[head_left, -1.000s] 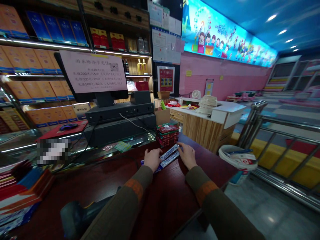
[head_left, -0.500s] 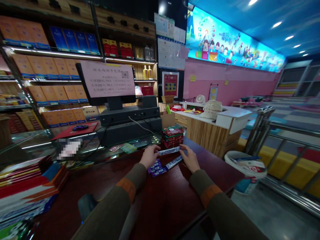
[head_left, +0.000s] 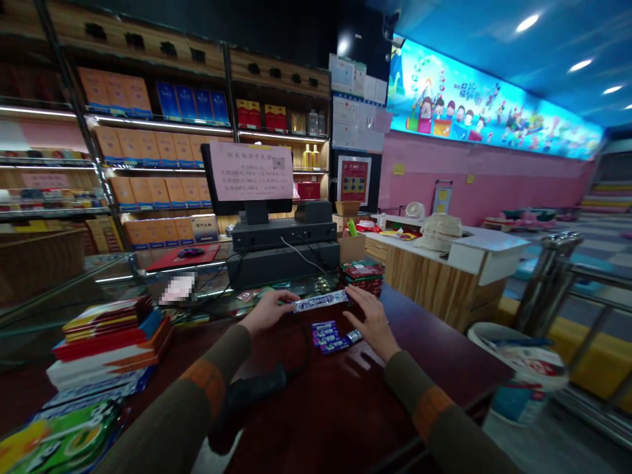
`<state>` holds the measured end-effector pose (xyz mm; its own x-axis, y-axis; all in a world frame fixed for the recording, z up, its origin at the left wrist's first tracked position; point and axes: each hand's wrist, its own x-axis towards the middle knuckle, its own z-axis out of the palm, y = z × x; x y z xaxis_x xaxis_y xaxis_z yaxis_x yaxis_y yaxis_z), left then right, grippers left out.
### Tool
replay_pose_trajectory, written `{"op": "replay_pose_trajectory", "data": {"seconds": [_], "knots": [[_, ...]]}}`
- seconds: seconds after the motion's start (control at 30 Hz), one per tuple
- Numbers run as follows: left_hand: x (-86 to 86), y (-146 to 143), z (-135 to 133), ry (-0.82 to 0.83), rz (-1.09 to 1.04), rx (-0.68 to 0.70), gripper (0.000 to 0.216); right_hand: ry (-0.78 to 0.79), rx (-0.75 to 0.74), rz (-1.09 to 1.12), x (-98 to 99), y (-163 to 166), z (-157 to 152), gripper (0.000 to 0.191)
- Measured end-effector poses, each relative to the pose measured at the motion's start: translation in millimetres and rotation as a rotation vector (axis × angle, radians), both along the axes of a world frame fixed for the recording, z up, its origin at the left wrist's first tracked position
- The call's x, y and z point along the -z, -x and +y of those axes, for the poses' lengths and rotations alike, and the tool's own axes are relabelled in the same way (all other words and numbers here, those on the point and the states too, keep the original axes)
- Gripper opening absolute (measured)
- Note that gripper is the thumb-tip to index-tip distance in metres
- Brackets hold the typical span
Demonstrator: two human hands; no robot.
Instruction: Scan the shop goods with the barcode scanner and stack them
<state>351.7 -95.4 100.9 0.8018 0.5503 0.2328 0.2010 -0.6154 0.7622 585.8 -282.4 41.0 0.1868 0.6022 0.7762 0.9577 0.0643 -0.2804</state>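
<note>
My left hand (head_left: 269, 309) pinches the left end of a long, thin blue-and-white wrapped stick packet (head_left: 320, 301), which is held above the dark red desk (head_left: 306, 408). At the packet's other end is my right hand (head_left: 371, 321), fingers stretched out and thumb apart; whether its fingertips touch the wrapper I cannot tell. Several small purple packets (head_left: 326, 337) lie together on the desk below. Beside them, a second blue-and-white packet (head_left: 354, 336) is partly hidden by my right hand. A stack of red and green packets (head_left: 363, 276) stands just behind.
A black handheld device (head_left: 254, 390) lies near my left forearm. Stacked boxes and packs (head_left: 108, 336) occupy the left side, with a green pack (head_left: 79, 434) in front. Behind stands a monitor (head_left: 254, 174) on dark equipment. A white bucket (head_left: 523, 368) stands right of the desk.
The view has turned left. My left hand has moved left with the stick packet, away from the purple packets. My right hand's fingers have spread from a closer grip at the packet's right end.
</note>
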Motion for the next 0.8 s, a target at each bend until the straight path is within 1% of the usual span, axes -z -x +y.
{"op": "replay_pose_trajectory", "data": {"seconds": [0.2,0.37,0.53,0.7,0.8], "knots": [[-7.3,40.3,10.0,0.008,-0.017,-0.009,0.031,0.01,-0.065,-0.106,-17.2,32.9,11.9,0.046],[-12.7,73.8,8.1,0.036,0.012,-0.041,0.027,-0.006,-0.126,-0.158,-19.0,52.2,25.6,0.043],[-5.5,98.0,13.1,0.134,-0.033,-0.056,0.035,-0.017,-0.169,-0.18,-16.7,71.3,36.5,0.034],[1.6,116.1,15.1,0.213,-0.086,-0.085,0.046,-0.081,-0.243,-0.21,-13.6,86.6,44.9,0.028],[5.9,125.3,15.1,0.229,-0.104,-0.125,0.048,-0.08,-0.272,-0.228,-12.4,93.2,49.5,0.023]]}}
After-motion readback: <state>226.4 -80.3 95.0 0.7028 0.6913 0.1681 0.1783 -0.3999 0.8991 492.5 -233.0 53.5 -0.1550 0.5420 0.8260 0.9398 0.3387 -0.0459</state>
